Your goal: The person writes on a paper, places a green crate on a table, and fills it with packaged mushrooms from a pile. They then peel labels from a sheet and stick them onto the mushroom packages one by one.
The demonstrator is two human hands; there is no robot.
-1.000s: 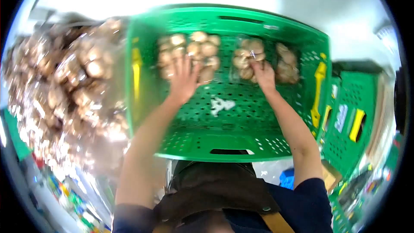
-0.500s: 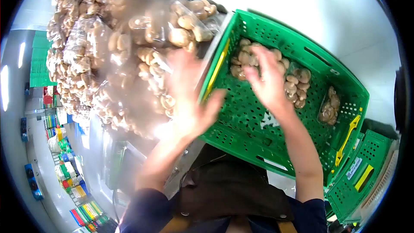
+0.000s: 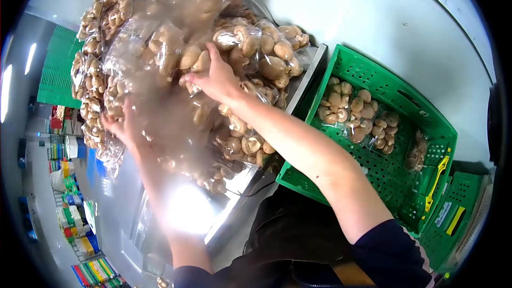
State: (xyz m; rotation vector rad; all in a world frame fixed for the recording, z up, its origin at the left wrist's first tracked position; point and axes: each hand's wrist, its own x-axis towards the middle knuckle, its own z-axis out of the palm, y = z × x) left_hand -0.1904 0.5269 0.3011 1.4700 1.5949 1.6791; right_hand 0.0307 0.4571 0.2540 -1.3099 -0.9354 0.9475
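Observation:
A large heap of clear plastic bags of brown mushrooms (image 3: 242, 42) fills the left and middle of the view. Over the heap reaches my right hand (image 3: 216, 81), its thumb and fingers apart against a mushroom bag (image 3: 194, 60); a firm grip on it is not visible. My left hand (image 3: 125, 128) is at the heap's near left side with fingers spread, touching or close to the bags; haze blurs part of it. To the right, a green perforated crate (image 3: 368, 176) contains several mushroom bags (image 3: 360, 114), mostly along its far side.
A metal edge (image 3: 309, 82) borders the heap beside the crate. Another green crate (image 3: 464, 202) with a yellow handle stands at the right. Stacked green crates (image 3: 60, 69) and colourful shelves (image 3: 80, 208) appear at the left. A pale surface (image 3: 373, 16) extends behind.
My right hand has left the crate and crossed over to the heap. My left hand has moved further left along the heap. Another mushroom bag now shows in the crate, and the view has shifted.

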